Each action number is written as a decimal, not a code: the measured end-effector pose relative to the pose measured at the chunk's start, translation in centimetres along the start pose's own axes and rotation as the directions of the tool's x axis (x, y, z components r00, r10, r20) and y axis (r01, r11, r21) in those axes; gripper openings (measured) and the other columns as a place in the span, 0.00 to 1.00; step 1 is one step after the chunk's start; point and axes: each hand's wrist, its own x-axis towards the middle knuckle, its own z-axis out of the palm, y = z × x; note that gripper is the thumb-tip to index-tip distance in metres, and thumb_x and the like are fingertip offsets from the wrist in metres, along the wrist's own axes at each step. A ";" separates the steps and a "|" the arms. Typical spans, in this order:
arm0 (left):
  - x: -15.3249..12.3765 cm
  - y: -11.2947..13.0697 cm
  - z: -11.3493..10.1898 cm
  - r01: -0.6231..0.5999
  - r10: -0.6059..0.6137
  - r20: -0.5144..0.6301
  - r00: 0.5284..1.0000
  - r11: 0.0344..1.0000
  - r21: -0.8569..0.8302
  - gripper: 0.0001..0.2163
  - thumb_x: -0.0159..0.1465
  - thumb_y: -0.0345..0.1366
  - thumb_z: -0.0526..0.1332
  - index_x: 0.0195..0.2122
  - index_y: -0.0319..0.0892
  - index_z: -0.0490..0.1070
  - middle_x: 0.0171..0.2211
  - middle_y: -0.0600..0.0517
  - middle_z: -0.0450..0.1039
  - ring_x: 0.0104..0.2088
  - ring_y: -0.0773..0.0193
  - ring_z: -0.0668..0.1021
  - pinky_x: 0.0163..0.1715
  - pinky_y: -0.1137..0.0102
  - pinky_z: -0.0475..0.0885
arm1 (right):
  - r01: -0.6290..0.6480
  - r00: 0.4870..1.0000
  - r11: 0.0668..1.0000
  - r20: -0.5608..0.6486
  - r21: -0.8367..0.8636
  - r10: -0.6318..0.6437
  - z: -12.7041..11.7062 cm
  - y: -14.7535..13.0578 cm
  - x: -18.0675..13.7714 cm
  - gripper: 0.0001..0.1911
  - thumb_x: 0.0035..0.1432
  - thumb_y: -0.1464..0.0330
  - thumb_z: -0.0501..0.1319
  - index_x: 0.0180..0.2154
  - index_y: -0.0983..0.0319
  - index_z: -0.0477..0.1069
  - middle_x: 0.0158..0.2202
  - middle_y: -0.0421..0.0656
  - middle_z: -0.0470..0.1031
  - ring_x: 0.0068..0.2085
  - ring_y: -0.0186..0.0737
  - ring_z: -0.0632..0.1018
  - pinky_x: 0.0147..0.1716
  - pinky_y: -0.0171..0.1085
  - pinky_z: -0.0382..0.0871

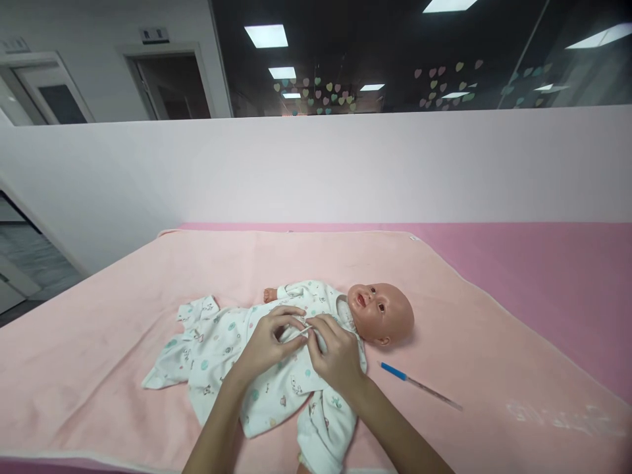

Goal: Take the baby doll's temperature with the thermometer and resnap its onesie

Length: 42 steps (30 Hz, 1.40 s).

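Note:
A baby doll (pixel 382 313) lies on its back, its head toward the right, wearing white printed baby clothes (pixel 214 345). Over the doll's chest, my left hand (pixel 274 339) pinches a thin white tie (pixel 306 329) of the garment between thumb and fingers. My right hand (pixel 336 352) is closed at the other side of the same tie, its fingertips close to the left ones. The fingers partly cover the tie, so whether it is knotted cannot be made out. One small doll hand (pixel 270 294) sticks out of the far sleeve.
A thin stick with a blue end (pixel 394 371) lies right of my right forearm, near the doll's head. Under everything spreads a pink blanket (pixel 113 329) on a darker pink surface (pixel 553 283). A low white wall (pixel 316 171) stands behind.

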 end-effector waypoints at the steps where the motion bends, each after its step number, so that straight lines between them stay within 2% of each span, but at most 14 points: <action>1: -0.1 0.0 0.0 0.005 -0.005 -0.007 1.000 1.000 0.020 0.05 0.56 0.36 0.61 0.31 0.43 0.74 0.46 0.48 0.68 0.45 0.60 0.72 0.45 0.67 0.68 | -0.016 1.000 0.999 -0.019 0.029 0.016 0.0 0.1 -0.1 0.10 0.54 0.75 0.51 0.36 0.62 0.68 0.31 0.43 0.72 0.29 0.34 0.73 0.26 0.31 0.65; 5: -0.3 0.3 0.1 -0.025 0.026 -0.008 1.000 0.994 0.102 0.06 0.56 0.34 0.60 0.35 0.46 0.75 0.47 0.49 0.67 0.48 0.58 0.69 0.50 0.63 0.64 | -0.016 0.998 0.992 -0.060 0.123 0.024 -0.1 0.4 -0.6 0.06 0.53 0.75 0.52 0.31 0.62 0.67 0.30 0.42 0.68 0.27 0.32 0.71 0.25 0.31 0.63; 10: -0.3 0.7 0.3 -0.064 0.056 0.042 0.998 0.974 0.218 0.13 0.55 0.31 0.60 0.41 0.51 0.74 0.51 0.52 0.65 0.51 0.56 0.67 0.53 0.59 0.60 | -0.038 0.998 0.988 -0.041 0.148 0.045 -0.4 0.3 -0.7 0.05 0.49 0.75 0.51 0.28 0.61 0.63 0.29 0.42 0.65 0.22 0.30 0.65 0.20 0.31 0.59; 18: -0.5 0.6 1.3 -0.140 0.163 -0.022 0.986 0.905 0.401 0.09 0.56 0.32 0.59 0.36 0.49 0.75 0.45 0.52 0.69 0.47 0.57 0.69 0.48 0.62 0.63 | -0.118 0.989 0.972 -0.060 0.201 0.133 -0.4 0.3 -0.7 0.06 0.49 0.75 0.50 0.24 0.60 0.59 0.24 0.39 0.60 0.21 0.30 0.61 0.19 0.31 0.56; 21: -0.3 0.5 1.3 -0.108 0.132 -0.046 0.990 0.929 0.354 0.07 0.57 0.33 0.59 0.34 0.48 0.75 0.44 0.51 0.70 0.46 0.58 0.69 0.47 0.62 0.64 | -0.143 0.988 0.972 -0.030 0.186 0.151 -0.3 0.3 -0.7 0.06 0.51 0.75 0.50 0.25 0.61 0.61 0.23 0.38 0.60 0.21 0.30 0.61 0.20 0.31 0.56; 26: -0.1 0.5 0.8 -0.013 0.022 -0.057 0.998 0.989 0.148 0.06 0.55 0.39 0.62 0.31 0.47 0.77 0.45 0.49 0.69 0.47 0.58 0.70 0.48 0.64 0.65 | -0.125 0.991 0.983 -0.028 0.133 0.130 -0.2 0.3 -0.6 0.06 0.53 0.74 0.50 0.27 0.61 0.64 0.24 0.39 0.64 0.22 0.30 0.64 0.22 0.31 0.57; 34: -0.1 0.5 0.7 0.050 -0.052 -0.046 0.998 0.998 -0.050 0.06 0.52 0.40 0.65 0.25 0.44 0.76 0.39 0.48 0.72 0.41 0.59 0.73 0.42 0.65 0.69 | -0.115 0.993 0.987 -0.022 0.117 0.118 0.0 0.4 -0.7 0.08 0.56 0.73 0.49 0.31 0.62 0.66 0.26 0.41 0.67 0.25 0.33 0.69 0.25 0.31 0.62; 36: -0.1 0.3 0.7 0.064 -0.069 -0.057 0.996 0.994 -0.084 0.07 0.49 0.39 0.67 0.20 0.42 0.74 0.37 0.48 0.72 0.40 0.59 0.73 0.41 0.66 0.69 | -0.117 0.992 0.986 -0.030 0.118 0.121 0.1 0.5 -0.7 0.08 0.57 0.73 0.49 0.31 0.62 0.66 0.26 0.41 0.68 0.26 0.33 0.70 0.26 0.31 0.63; 39: -0.2 0.1 0.4 0.105 -0.117 -0.122 0.986 0.989 -0.104 0.15 0.47 0.40 0.68 0.12 0.39 0.64 0.33 0.48 0.72 0.40 0.59 0.73 0.39 0.67 0.69 | -0.122 0.989 0.988 -0.069 0.091 0.129 0.3 0.6 -0.6 0.07 0.57 0.72 0.50 0.31 0.61 0.66 0.26 0.41 0.69 0.26 0.33 0.71 0.26 0.31 0.64; 42: -0.4 0.1 0.2 0.150 -0.156 -0.212 0.965 0.988 -0.045 0.19 0.48 0.44 0.66 0.11 0.39 0.61 0.34 0.48 0.70 0.38 0.60 0.72 0.37 0.68 0.68 | -0.108 0.990 0.992 -0.087 0.059 0.113 0.5 0.7 -0.7 0.06 0.58 0.71 0.51 0.33 0.61 0.66 0.27 0.41 0.69 0.27 0.34 0.72 0.27 0.31 0.64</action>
